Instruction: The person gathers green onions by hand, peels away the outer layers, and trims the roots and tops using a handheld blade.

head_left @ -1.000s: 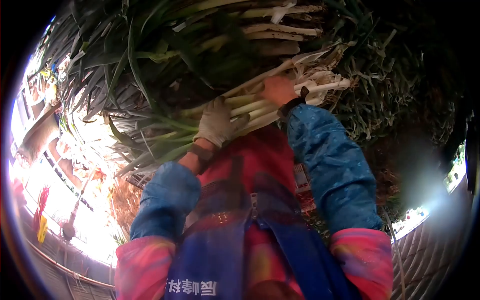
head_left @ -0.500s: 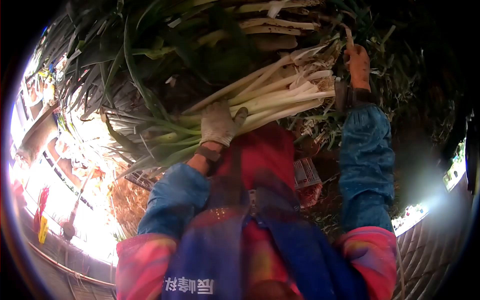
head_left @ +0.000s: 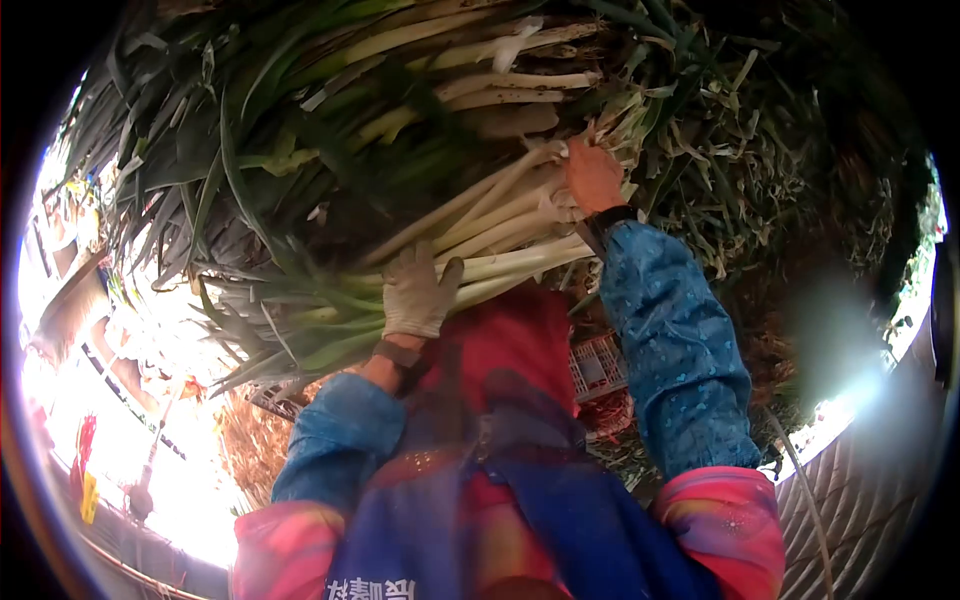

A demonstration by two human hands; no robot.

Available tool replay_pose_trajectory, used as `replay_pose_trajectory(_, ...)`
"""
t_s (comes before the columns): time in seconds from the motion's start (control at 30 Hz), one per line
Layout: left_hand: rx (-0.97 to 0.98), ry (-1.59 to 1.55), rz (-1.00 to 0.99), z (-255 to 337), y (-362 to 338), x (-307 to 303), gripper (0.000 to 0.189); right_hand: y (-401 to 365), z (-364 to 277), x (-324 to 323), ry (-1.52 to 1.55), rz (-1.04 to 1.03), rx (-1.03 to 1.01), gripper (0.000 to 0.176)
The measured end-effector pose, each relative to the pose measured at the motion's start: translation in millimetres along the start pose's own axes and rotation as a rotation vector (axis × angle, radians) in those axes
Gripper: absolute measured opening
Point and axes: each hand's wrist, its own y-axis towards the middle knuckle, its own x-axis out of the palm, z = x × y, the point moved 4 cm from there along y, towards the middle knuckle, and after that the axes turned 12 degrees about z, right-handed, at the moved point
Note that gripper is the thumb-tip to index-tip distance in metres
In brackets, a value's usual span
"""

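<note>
Closest to the lens, bottom centre, is one blue apron (head_left: 560,520) with white lettering, worn over a red top. Two arms rise from it, each in a blue sleeve cover: the left sleeve cover (head_left: 335,435) at lower left, the right sleeve cover (head_left: 675,350) running up the right of centre.

Next up is the left hand (head_left: 415,295), in one pale work glove. It is wrapped tight around the bundle of scallions (head_left: 490,240), thumb over the top, right where the white turns green. That is one bundle, lying slantwise across the middle of the frame, with green tops fanning to the lower left and white ends pointing to the upper right. I count at least five white stalks in it; the rest are too tangled to count.

Further along, the right hand (head_left: 592,175) sits on the white ends, just above centre. It is touching the stalks, but I cannot tell whether the fingers are curled around them.

Tucked between the right arm and the red top is one pinkish slatted crate (head_left: 597,365).

Farthest out, across the top of the frame, is one big pile of scallions (head_left: 420,90), white shafts and dark leaves mixed. At upper right is one heap of loose leaves (head_left: 770,170).
</note>
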Motion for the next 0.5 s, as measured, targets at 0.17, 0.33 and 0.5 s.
replay_pose_trajectory(0.17, 0.174, -0.072, 0.16, 0, 31, 18, 0.072, -16, 9, -33, 0.045, -0.03, -0.284, 0.017)
replay_pose_trajectory(0.33, 0.036, 0.063, -0.296, 3, 45, 25, 0.073, -6, 144, -40, -0.411, -0.159, -0.113, 0.019)
replay_pose_trajectory(0.5, 0.16, 0.14, -0.145, 2, 33, 37, 0.067, 12, 282, -147, -0.476, 0.024, 0.196, 0.054)
